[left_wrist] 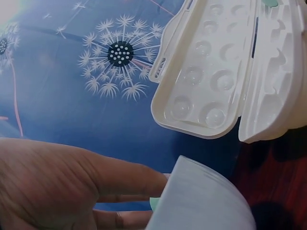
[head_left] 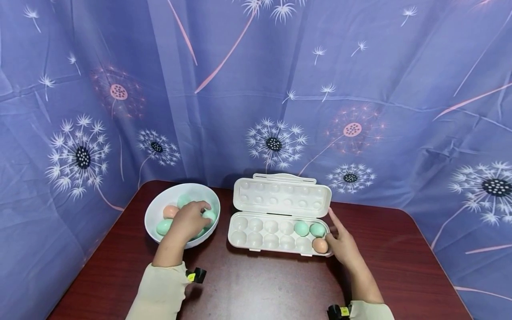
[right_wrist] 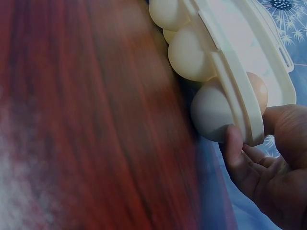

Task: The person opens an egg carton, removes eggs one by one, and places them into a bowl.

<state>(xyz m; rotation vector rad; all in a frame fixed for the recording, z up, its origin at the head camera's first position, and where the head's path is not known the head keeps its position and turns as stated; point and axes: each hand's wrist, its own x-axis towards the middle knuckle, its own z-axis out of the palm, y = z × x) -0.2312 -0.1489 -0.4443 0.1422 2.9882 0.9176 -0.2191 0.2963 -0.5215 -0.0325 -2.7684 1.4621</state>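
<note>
Nearest the head camera, a cream sleeve [head_left: 158,291] with a black wrist unit [head_left: 198,275] lies over the near edge of the table [head_left: 264,284]. The left hand [head_left: 191,221] is inside the white bowl [head_left: 182,188], thumb and fingers pinching a green egg [head_left: 209,217] near the right wall. One brown egg [head_left: 170,211] and further green eggs [head_left: 164,226] lie in the bowl; the hand hides part of the contents, so their count cannot be told. Beside the bowl, to its right, stands the egg carton [head_left: 276,233], its lid [head_left: 282,199] open towards the curtain [head_left: 224,89]. Three cups at its right end are filled: two pale-green eggs [head_left: 310,229] in the rear row and an orange-brown egg [head_left: 320,245] in the front corner. The right hand [head_left: 343,243] grips that end. In the left wrist view, the bowl wall covers the left fingertips and most of the green egg. In the right wrist view, the right hand clamps the carton's end rim, right beside the orange-brown egg.
</note>
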